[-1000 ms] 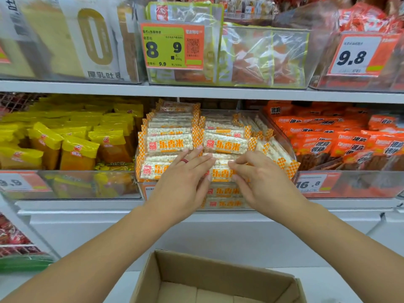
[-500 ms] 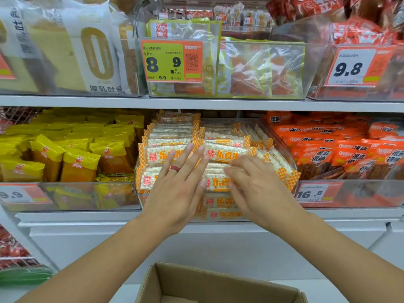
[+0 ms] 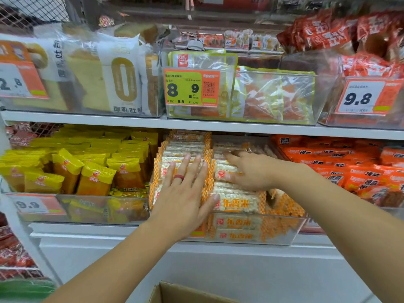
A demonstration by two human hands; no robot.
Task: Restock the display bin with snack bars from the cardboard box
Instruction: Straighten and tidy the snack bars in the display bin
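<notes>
The clear plastic display bin (image 3: 282,231) sits on the white shelf, full of white snack bars with orange checked ends (image 3: 238,203). The left hand (image 3: 182,196) lies flat on the left stack, fingers straight and spread. The right hand (image 3: 253,171) rests on the right stack, fingers loosely stretched. The brown cardboard box (image 3: 181,293) is below the bin.

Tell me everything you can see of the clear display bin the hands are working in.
The display bin is transparent plastic, sitting on the middle shelf between yellow and orange packets. It is packed with stacked rice snack bars in clear wrappers with orange-checked ends. The left hand lies flat on the bars; the right hand presses bars further back.
</notes>
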